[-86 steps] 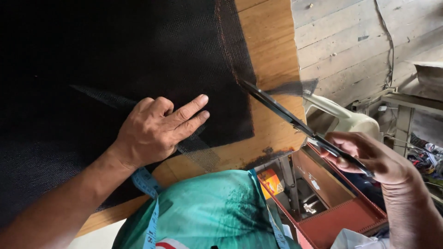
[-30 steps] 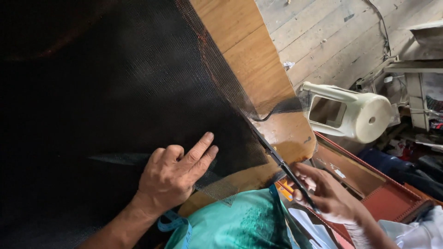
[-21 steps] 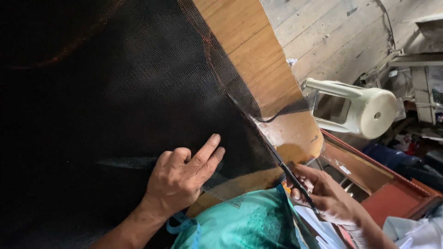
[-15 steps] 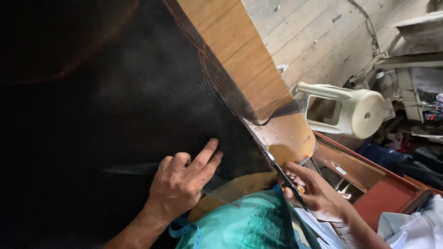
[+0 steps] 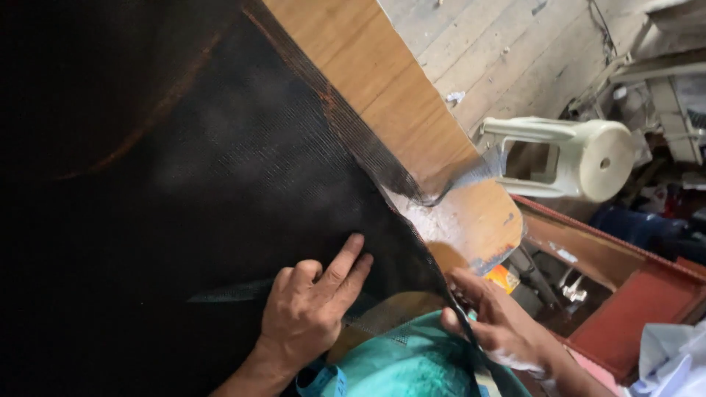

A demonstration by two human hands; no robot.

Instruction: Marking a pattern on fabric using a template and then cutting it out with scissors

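- Two hands low in the view, just above a teal garment, smooth and rounded.
- Left hand flat on black mesh fabric, fingers released and stretched forward, pressing the cloth down.
- Right hand at the mesh's near edge, fingers curled around that edge; blades or tool not visible here, so cannot tell what else sits in the grip.
- Mesh fine-woven, matte, slightly see-through at its margin, spread over most of the tabletop and covering its left side entirely; faint rust-coloured line curving across the cloth.
- Frayed diagonal edge of mesh running from top centre down to the right hand.
- Tabletop of smooth, warm wood-grain laminate, rounded end with a pale scuffed patch.
- Beyond the right hand, a reddish wooden box holding small metal parts.
- Farther off, a cream plastic stool tipped on its side on grey plank floor.
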